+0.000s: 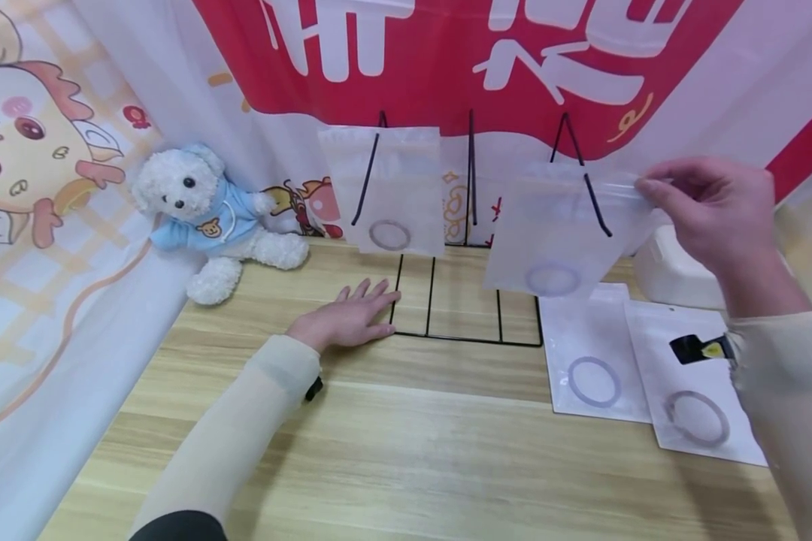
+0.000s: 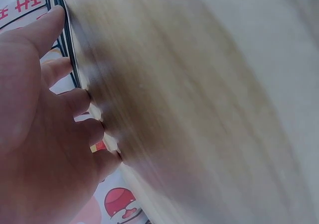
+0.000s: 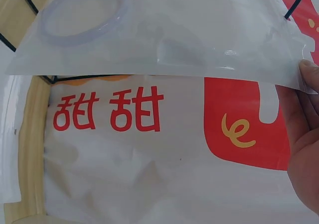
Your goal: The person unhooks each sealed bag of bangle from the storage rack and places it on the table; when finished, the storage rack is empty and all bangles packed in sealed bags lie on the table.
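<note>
A pinch is made by the right hand (image 1: pixel 717 214); the wire rack (image 1: pixel 463 340) is touched by the spread left hand (image 1: pixel 348 317). Toward its three o'clock, the pinched pouch (image 1: pixel 548 233), seemingly on a hook (image 1: pixel 598 205), is best slid back level.

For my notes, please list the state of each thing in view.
Rack: standing
Right hanging bag: hooked, held
Left hanging bag: hooked
Middle hook: bare
Table bags: lying flat
Right hand: pinching right hanging bag
Left hand: spread, at rack
Plush toy: sitting
White container: partly hidden

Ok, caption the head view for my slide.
Right hand pinches a bag at the black rack; left hand touches its base.
</note>
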The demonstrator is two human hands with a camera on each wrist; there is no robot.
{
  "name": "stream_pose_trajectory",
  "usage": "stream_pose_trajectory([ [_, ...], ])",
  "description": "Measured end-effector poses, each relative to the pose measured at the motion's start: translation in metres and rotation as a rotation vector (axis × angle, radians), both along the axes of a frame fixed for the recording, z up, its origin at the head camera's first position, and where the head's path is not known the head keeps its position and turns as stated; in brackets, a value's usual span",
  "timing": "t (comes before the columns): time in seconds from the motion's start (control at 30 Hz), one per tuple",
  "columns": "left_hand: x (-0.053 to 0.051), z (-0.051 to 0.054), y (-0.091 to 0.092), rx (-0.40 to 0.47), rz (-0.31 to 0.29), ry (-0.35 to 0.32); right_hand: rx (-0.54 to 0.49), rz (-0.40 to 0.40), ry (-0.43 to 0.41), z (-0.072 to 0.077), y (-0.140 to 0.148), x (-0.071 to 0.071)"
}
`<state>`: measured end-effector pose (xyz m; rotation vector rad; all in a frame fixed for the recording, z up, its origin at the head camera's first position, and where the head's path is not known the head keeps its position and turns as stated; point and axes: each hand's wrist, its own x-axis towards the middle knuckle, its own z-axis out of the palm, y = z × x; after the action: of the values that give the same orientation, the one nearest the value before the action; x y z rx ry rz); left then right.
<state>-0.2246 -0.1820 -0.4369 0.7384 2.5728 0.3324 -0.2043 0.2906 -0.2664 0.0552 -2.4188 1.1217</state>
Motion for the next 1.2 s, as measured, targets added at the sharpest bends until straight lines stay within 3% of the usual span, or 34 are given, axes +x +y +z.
stream_pose_trajectory([
  [0.37, 0.000, 0.001, 0.001, 0.006, 0.009, -0.004, 0.020, 0.032, 0.065, -0.007, 0.006, 0.015],
  [0.77, -0.002, 0.003, 0.002, -0.004, 0.005, -0.001, -0.030, 0.130, 0.172, -0.015, 0.010, 0.034],
  [1.2, 0.000, 0.002, 0.002, 0.004, 0.009, -0.008, -0.059, 0.102, 0.115, -0.017, 0.006, 0.056],
])
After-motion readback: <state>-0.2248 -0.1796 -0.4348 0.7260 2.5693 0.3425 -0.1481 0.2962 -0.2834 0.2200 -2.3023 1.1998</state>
